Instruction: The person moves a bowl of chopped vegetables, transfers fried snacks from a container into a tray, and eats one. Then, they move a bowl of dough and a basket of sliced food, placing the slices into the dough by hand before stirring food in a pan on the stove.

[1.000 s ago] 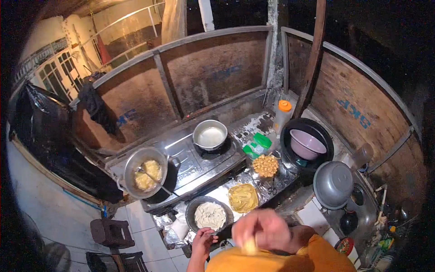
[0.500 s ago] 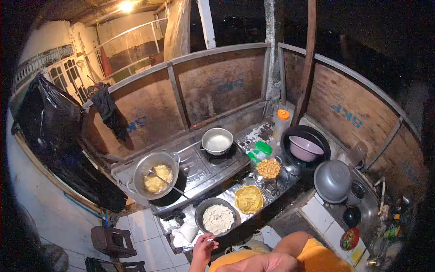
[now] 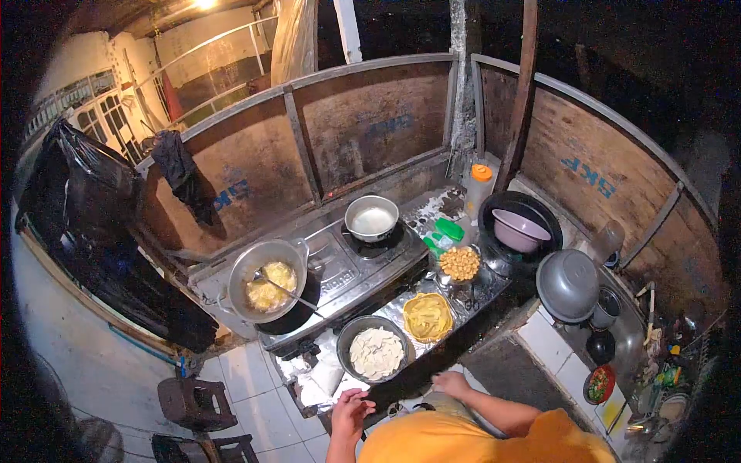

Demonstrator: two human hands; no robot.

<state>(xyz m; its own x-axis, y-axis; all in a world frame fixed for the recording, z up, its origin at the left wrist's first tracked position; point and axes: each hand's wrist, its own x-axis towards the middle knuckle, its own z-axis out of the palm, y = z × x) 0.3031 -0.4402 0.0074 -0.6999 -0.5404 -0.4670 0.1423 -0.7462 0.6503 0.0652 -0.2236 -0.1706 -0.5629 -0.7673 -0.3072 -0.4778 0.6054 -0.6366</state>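
The left hand rests open at the table edge near the bowl; the right hand's grip cannot be told.

We are looking down into a makeshift outdoor cooking stall at night. At the centre stands a metal gas stove, with a wok of frying food at nine o'clock of it and a small pot at one o'clock. A foil-covered bench carries bowls of cut food. Rusted metal panels wall us in from ten to two o'clock, with darkness beyond them. A sink with dishes sits at four o'clock.
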